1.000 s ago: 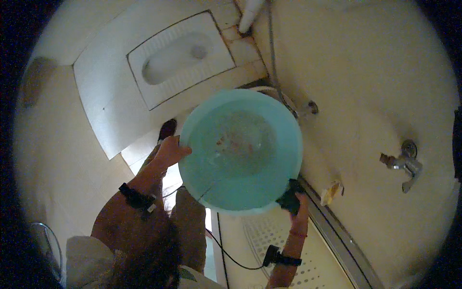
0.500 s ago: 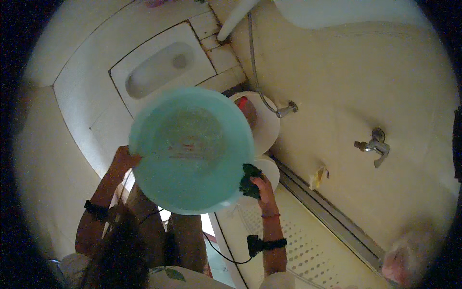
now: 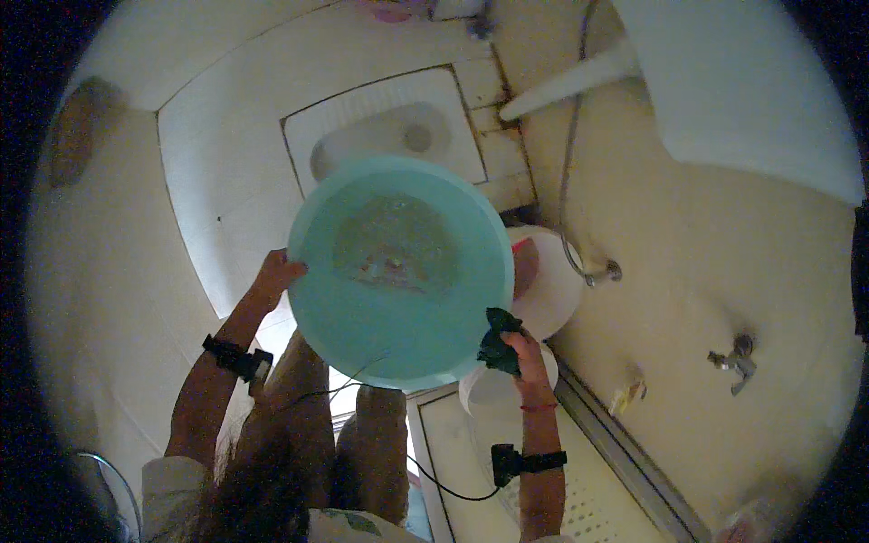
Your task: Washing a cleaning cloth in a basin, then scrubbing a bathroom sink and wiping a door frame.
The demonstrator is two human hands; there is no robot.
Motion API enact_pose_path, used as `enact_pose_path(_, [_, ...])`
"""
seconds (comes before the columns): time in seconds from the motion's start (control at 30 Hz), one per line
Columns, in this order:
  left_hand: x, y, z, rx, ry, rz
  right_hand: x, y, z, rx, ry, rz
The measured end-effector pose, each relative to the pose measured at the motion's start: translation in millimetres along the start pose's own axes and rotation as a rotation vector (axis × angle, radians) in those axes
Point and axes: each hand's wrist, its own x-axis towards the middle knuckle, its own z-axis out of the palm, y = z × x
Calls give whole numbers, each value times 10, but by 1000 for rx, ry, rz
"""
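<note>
A large round pale-green plastic basin (image 3: 407, 339) is held out in front of me, its inside facing up, with faded reddish print and a cloudy patch on the bottom. My left hand (image 3: 277, 279) grips its left rim, thumb over the edge. At the lower right rim, my right hand (image 3: 534, 366) is closed around a crumpled dark green cloth (image 3: 501, 346). The cloth presses against the rim there; whether fingers also hold the basin's underside is hidden.
Beyond the basin lies a squat toilet (image 3: 362, 122) in the tiled floor. A white bucket (image 3: 557, 294) with something reddish inside and a smaller white bucket (image 3: 493, 394) stand right. A hose (image 3: 568, 181) and a tap (image 3: 738, 362) are on the right wall. Cables hang from my wrist straps.
The whole view has shifted, so the surroundings appear further right and lower. Both hands have carried the basin leftward and away from the buckets, over the squat toilet's near edge.
</note>
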Motion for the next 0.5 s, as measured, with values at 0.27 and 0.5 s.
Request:
enact_pose_path(0.27, [209, -302, -171, 75, -36, -77, 136, -71, 57, 1, -95, 61])
enact_pose_path(0.5, [350, -348, -40, 127, -21, -119, 153, -48, -227, 199, 18, 168])
